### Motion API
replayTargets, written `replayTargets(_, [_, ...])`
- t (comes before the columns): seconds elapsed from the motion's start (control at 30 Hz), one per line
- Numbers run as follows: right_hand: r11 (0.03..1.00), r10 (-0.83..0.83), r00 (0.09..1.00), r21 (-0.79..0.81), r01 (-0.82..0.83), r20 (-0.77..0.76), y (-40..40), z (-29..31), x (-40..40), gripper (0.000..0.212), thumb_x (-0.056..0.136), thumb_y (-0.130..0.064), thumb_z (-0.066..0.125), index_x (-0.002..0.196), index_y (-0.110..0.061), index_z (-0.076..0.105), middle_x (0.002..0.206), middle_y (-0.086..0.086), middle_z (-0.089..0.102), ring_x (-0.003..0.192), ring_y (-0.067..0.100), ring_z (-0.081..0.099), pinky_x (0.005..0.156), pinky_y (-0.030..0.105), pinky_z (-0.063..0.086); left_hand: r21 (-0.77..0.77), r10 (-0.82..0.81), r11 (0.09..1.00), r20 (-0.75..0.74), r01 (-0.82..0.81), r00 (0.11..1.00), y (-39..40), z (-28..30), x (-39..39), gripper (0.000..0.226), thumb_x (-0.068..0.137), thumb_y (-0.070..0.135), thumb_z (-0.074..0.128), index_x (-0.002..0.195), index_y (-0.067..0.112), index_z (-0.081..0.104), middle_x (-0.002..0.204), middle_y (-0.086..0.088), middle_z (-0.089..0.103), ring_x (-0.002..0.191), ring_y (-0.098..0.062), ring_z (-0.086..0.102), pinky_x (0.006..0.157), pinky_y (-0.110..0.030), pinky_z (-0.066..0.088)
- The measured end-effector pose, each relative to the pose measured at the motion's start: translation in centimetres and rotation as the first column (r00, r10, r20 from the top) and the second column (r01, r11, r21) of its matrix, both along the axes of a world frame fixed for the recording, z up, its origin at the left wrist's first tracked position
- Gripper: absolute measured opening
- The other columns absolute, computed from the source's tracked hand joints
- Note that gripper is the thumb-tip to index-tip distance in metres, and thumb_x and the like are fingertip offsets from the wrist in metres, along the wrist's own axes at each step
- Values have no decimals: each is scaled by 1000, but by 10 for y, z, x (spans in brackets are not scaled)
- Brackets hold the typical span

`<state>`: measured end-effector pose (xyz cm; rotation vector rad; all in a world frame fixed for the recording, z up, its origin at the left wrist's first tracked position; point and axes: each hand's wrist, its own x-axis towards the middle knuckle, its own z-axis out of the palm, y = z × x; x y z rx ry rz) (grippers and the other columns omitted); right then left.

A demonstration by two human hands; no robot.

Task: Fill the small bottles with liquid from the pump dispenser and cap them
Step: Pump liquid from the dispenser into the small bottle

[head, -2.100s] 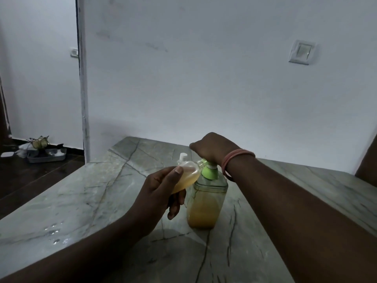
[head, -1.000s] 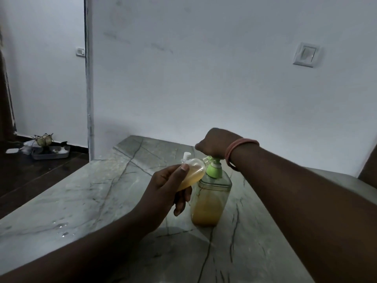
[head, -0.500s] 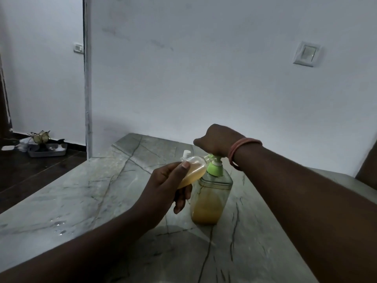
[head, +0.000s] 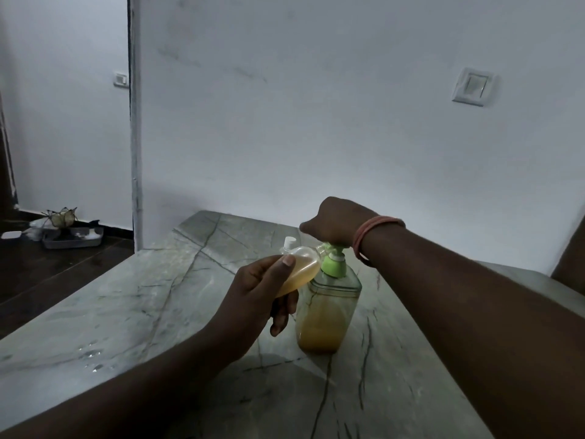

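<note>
The small bottle (head: 300,270) is held tilted, nearly on its side, at the middle of the scene, its mouth end touching the green nozzle of the pump dispenser (head: 327,307). Amber liquid fills most of it. The left hand (head: 259,299) wraps it from the near side — thumb pressed along the top, fingers curled underneath — so the grip is closed around the bottle.

The pump dispenser stands upright on the marble table (head: 133,312), just right of the bottle, its clear body about half full of the same amber liquid. The right hand (head: 338,221) sits on the green pump head as a loose fist, fingers curled down over it; a pinkish band (head: 376,231) circles that wrist.

A white cap (head: 289,241) shows just beyond the small bottle, on the far side. Water drops (head: 91,356) lie on the table's near left. On the far wall a switch plate (head: 474,87) is mounted at the right — on the dark floor at the far left sits a grey tray (head: 72,237).
</note>
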<state>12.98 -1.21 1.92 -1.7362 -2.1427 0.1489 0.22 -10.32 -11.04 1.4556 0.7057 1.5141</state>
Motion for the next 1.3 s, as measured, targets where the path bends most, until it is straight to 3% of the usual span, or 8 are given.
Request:
replayTargets(0.13, [1000,5,986,10,-3,-167,4,-13,6,36,84,-28,56,55,-13,40,52,1,42,47,21,37,49,26,29,2,-4,1000,-2,4,1000,2,-1,0,34,101,34,47,118,10,65,62,-13,58,40,-17,44,40,-23,38])
replayTargets(0.23, [1000,-3,983,-28,-3,-185,5,-16,8,37,83,-24,56,54,-13,36,52,2,38,47,21,31,49,27,27,3,2,1000,-13,-1,1000,1,-1,0,34,101,34,47,120,11,64,62,-13,57,40,-17,45,40,-23,38])
replayTargets(0.53, [1000,-3,999,27,4,-32,-3,-1,1,28,85,-33,57,65,-15,52,67,2,58,60,19,55,53,26,37,-1,-6,1000,-14,6,1000,-1,0,1,35,101,34,46,119,11,64,61,-11,57,40,-15,45,39,-23,37])
replayTargets(0.7, [1000,22,978,-12,-25,-207,2,-14,7,30,84,-30,59,61,-12,51,60,4,53,52,21,46,52,27,34,10,4,1000,-17,-4,1000,0,-1,-1,32,104,31,44,119,10,64,62,-11,59,41,-16,46,39,-24,38])
replayTargets(0.87, [1000,-7,993,-25,4,-118,-4,-10,6,33,87,-31,54,60,-13,48,60,3,51,53,20,46,50,28,31,1,3,1000,-23,-3,1000,-2,1,0,32,102,34,47,115,14,67,62,-12,58,41,-17,45,40,-23,38])
replayTargets(1.03, [998,24,998,63,-27,51,-4,3,0,25,84,-34,57,67,-16,53,70,2,60,63,19,57,57,27,41,11,0,1000,-23,0,1000,-2,0,1,32,104,33,45,115,13,67,63,-14,57,42,-19,44,40,-24,38])
replayTargets(1.13, [995,40,992,99,-28,-124,1,-9,3,30,82,-30,59,60,-12,51,57,3,53,51,21,48,50,26,33,13,-10,1000,-5,10,1000,1,0,0,32,103,35,47,113,14,68,64,-14,58,42,-18,44,40,-24,38])
replayTargets(1.3, [996,46,970,-63,-63,-239,-1,-14,8,28,85,-32,61,70,-9,60,68,8,61,55,23,48,58,29,38,-4,-1,1000,-12,1,1000,3,-3,0,33,103,34,46,116,12,66,62,-14,57,41,-17,44,40,-23,37])
